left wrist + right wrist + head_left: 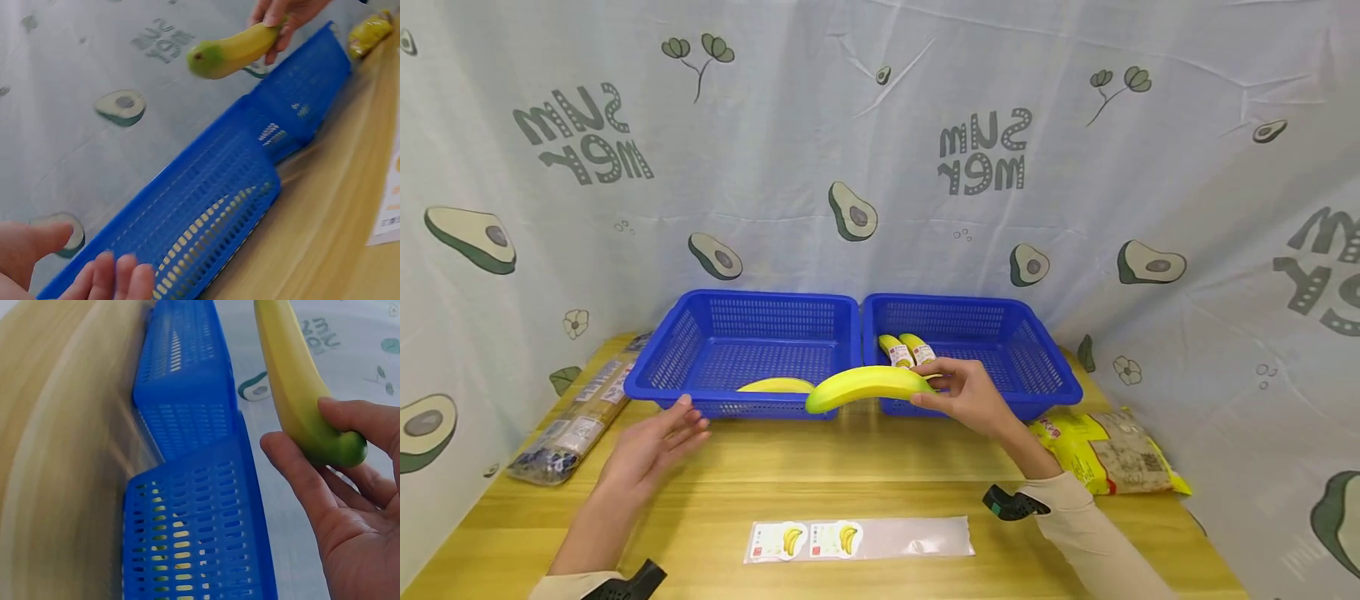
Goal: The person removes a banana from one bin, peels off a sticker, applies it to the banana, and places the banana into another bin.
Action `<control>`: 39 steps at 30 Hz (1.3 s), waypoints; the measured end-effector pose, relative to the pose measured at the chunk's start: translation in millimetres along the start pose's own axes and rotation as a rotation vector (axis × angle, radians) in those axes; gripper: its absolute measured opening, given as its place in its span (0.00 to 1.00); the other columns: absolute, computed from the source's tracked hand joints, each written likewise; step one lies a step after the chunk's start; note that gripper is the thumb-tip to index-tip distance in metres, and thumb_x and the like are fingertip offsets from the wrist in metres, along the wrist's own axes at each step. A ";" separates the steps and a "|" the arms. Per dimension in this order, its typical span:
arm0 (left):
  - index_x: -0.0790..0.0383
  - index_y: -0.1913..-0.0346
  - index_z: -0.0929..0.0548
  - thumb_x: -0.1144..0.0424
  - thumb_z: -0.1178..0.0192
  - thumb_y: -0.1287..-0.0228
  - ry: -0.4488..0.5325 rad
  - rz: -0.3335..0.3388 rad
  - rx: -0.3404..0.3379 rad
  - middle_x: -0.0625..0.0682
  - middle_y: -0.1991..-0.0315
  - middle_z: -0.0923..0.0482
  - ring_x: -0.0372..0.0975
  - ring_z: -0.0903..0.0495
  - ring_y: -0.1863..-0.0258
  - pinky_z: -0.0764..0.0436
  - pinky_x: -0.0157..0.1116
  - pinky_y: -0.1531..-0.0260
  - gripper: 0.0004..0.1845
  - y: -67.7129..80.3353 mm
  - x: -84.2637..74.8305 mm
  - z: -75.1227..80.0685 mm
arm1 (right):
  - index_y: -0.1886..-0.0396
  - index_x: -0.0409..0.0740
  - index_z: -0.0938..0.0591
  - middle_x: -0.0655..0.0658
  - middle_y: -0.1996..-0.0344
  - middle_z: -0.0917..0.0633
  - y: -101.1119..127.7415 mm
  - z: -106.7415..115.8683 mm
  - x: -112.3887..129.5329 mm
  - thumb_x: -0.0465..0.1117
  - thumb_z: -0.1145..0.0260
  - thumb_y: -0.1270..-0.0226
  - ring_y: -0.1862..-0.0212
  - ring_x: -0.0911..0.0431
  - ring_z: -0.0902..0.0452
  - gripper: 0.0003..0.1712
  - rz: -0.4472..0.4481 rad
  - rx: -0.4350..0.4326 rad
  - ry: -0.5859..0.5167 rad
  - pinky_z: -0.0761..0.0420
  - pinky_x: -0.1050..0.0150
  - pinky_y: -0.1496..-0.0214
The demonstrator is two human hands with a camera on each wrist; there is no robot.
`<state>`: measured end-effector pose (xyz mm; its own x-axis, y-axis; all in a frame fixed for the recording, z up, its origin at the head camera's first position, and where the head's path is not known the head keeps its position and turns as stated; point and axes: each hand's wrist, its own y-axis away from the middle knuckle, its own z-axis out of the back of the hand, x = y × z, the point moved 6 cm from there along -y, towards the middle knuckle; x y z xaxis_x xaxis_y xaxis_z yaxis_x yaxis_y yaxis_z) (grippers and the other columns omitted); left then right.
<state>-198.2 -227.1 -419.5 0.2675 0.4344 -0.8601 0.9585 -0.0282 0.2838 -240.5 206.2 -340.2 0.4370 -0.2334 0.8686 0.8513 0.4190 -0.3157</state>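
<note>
Though basket [745, 407] intervenes, banana [777, 385] seems inside.

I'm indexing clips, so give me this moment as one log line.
right hand: holds banana by one end | left hand: empty, near left basket | left basket: another banana | right basket: two labelled bananas visible
</note>
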 end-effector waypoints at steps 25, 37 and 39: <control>0.80 0.37 0.19 0.70 0.30 0.28 -0.419 -0.242 0.299 0.57 0.48 0.10 0.45 0.08 0.56 0.08 0.48 0.49 0.22 24.9 41.1 -117.2 | 0.48 0.24 0.14 0.25 0.50 0.12 38.6 -26.6 -16.8 0.22 0.22 0.39 0.55 0.55 0.09 0.19 0.059 -0.031 -0.040 0.08 0.61 0.52; 0.78 0.42 0.14 0.74 0.28 0.32 -0.432 -0.232 0.152 0.64 0.48 0.11 0.47 0.07 0.64 0.10 0.34 0.52 0.18 21.0 52.2 -115.9 | 0.49 0.24 0.14 0.26 0.51 0.11 44.9 -36.2 -25.0 0.24 0.22 0.37 0.56 0.50 0.08 0.17 0.049 -0.032 -0.028 0.08 0.60 0.51; 0.77 0.43 0.13 0.74 0.27 0.33 -0.448 -0.225 0.143 0.64 0.48 0.11 0.47 0.07 0.63 0.10 0.34 0.52 0.17 18.7 55.0 -114.6 | 0.50 0.24 0.14 0.26 0.51 0.11 46.1 -37.6 -28.3 0.24 0.22 0.37 0.56 0.52 0.08 0.17 0.030 -0.027 -0.033 0.08 0.60 0.51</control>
<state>-176.9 -100.5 -412.9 0.0393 0.0171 -0.9991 0.9927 -0.1151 0.0371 -202.7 199.1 -393.7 0.4534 -0.1916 0.8705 0.8456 0.4014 -0.3520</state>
